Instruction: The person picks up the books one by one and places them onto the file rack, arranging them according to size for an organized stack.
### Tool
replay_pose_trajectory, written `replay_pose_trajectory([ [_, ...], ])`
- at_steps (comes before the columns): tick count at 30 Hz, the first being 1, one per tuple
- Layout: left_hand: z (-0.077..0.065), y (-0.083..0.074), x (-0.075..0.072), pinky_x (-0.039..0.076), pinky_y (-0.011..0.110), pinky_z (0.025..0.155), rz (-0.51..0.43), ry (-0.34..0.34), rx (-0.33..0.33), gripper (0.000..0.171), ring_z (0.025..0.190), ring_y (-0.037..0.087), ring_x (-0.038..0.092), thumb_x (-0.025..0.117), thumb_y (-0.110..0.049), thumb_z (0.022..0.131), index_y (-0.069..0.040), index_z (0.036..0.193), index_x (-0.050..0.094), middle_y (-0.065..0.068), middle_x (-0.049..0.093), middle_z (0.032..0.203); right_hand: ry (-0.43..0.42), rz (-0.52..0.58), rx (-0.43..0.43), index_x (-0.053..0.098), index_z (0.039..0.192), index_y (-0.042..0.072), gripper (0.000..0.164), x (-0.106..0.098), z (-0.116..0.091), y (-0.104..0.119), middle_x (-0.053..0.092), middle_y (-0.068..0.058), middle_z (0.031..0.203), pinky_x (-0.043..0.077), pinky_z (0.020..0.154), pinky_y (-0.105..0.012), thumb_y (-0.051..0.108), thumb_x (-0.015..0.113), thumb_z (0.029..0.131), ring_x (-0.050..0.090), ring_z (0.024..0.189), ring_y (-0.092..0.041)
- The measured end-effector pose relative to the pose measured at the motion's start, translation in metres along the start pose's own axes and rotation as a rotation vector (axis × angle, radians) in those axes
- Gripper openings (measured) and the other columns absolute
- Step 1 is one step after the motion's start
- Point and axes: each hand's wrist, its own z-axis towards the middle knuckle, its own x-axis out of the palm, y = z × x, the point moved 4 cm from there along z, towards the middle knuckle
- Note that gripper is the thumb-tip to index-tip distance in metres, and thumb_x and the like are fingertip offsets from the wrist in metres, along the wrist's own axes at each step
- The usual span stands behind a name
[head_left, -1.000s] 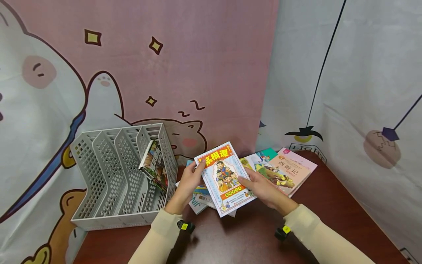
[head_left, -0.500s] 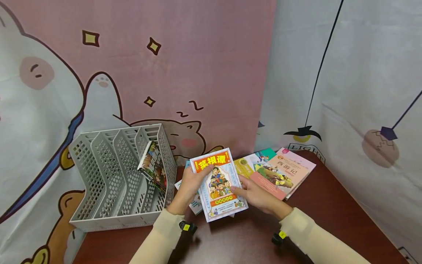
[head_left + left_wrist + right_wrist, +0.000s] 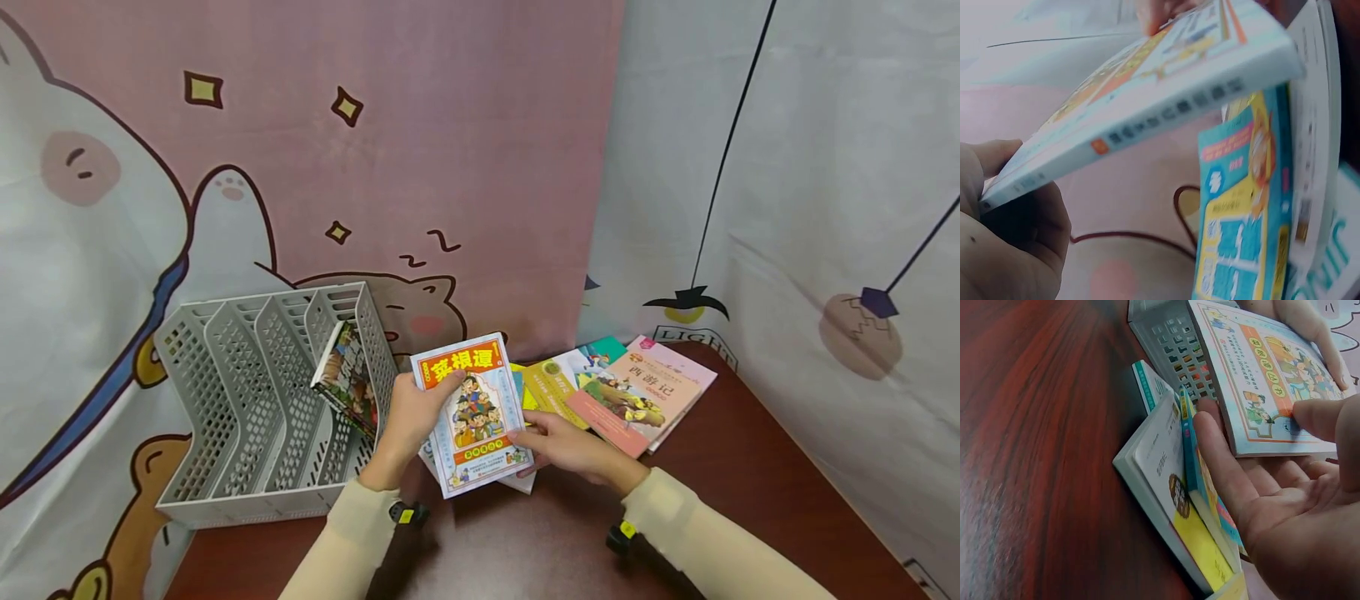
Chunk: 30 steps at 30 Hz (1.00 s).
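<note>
Holding the orange-titled book above the counter was found to be shared by two grips. Its left side was pinched by the left grip, thumb over the cover and fingers beneath. Its lower right edge was held by the right grip, with one finger extended beside it. The book was tilted, cover up, and positioned between the grey rack and the pink book.

In the left wrist view, a blue-and-yellow book and a white book were seen loosely overlapped; whether they were touched by the held book could not be told. They were judged liable to be knocked askew if it were lowered into them. Should the right grip be loosened, a downward swing was considered possible, since only one side would then be supported. In the rack's rightmost compartment, a leaning book was noted; because of its slant, it was judged likely to be shifted by any bump against the rack.
</note>
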Motion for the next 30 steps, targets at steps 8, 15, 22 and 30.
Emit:
replay_pose_trajectory([
  [8, -0.006, -0.011, -0.038, 0.068, 0.043, 0.060, 0.080, -0.067, 0.019, 0.040, 0.067, 0.027, 0.082, 0.086, -0.041, 0.098, -0.003, 0.110, 0.081, 0.019, 0.084, 0.089, 0.019, 0.029, 0.042, 0.059, 0.145, -0.005, 0.042, 0.013, 0.012, 0.001, 0.077, -0.024, 0.124, 0.069, 0.092, -0.051, 0.025, 0.060, 0.115, 0.082, 0.098, -0.029],
  [15, -0.014, -0.022, -0.076, 0.067, 0.044, 0.057, 0.146, -0.171, 0.035, 0.047, 0.063, 0.026, 0.081, 0.086, -0.047, 0.097, -0.002, 0.109, 0.080, 0.018, 0.083, 0.086, 0.027, -0.005, 0.071, 0.060, 0.149, -0.007, 0.044, 0.031, 0.021, -0.001, 0.078, -0.027, 0.125, 0.069, 0.090, -0.050, 0.022, 0.058, 0.115, 0.084, 0.092, -0.027],
  [22, -0.024, -0.031, -0.111, 0.066, 0.039, 0.055, 0.169, -0.285, 0.062, 0.049, 0.061, 0.019, 0.080, 0.088, -0.046, 0.096, -0.001, 0.111, 0.080, 0.006, 0.083, 0.082, 0.088, -0.018, 0.043, 0.061, 0.149, -0.009, 0.045, 0.062, 0.036, 0.004, 0.076, -0.031, 0.127, 0.069, 0.089, -0.051, 0.021, 0.058, 0.116, 0.083, 0.088, -0.025],
  [30, -0.032, -0.036, -0.142, 0.064, 0.036, 0.051, 0.208, -0.415, 0.106, 0.046, 0.057, 0.016, 0.078, 0.089, -0.045, 0.095, -0.001, 0.107, 0.081, -0.011, 0.079, 0.071, 0.044, -0.065, -0.001, 0.067, 0.139, -0.003, 0.034, 0.114, 0.058, 0.017, 0.079, -0.026, 0.119, 0.068, 0.085, -0.059, 0.017, 0.062, 0.112, 0.081, 0.084, -0.033],
])
